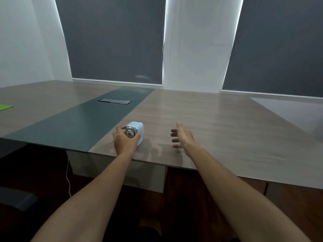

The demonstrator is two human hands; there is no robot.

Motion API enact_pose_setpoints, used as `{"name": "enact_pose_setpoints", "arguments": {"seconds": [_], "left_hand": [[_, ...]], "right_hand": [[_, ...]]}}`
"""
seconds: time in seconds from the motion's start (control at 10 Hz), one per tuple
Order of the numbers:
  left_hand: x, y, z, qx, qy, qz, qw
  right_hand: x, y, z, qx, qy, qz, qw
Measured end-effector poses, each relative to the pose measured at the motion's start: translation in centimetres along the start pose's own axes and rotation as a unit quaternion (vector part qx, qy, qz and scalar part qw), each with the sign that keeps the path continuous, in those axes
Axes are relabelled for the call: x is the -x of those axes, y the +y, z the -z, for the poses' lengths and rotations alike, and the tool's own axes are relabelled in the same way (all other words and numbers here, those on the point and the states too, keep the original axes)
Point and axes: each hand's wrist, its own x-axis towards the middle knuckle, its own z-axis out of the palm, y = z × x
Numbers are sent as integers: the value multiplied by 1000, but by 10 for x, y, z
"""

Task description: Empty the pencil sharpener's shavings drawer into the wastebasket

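- Pencil sharpener [138,131], a small pale-blue plastic box with rounded corners, stands on our wood-grain tabletop [218,130] close to the near edge, just beside the border of the dark grey-green inlay strip [83,119].
- On its near face we see a silver metal plate with a small bear-shaped figure [129,133] on it.
- Our left hand [123,140] is curled around the near face of the sharpener: the thumb lies along the lower right side, the fingers wrap over the upper left by the silver plate, so the hand has hold of the sharpener's front.
- We cannot tell whether the shavings drawer is in or pulled out; the hand covers that part.
- Our right hand [182,137] hovers above the tabletop to the right of the sharpener, well apart from it, open with fingers spread and slightly bent, holding nothing.
- Farther back in the inlay strip sits a rectangular black cable hatch [114,101].
- A bright green sheet [5,107] lies at the far left edge of the tabletop.
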Motion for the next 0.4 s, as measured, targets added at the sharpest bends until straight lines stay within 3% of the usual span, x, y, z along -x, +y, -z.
{"name": "enact_pose_setpoints", "arguments": {"seconds": [0.2, 0.4], "left_hand": [[-7, 6, -1, -112, 2, -29, 993], [-3, 40, -18, -202, -9, -156, 967]], "right_hand": [[-3, 0, 15, 30, 42, 28, 998], [-3, 0, 47, 207, 101, 121, 965]]}}
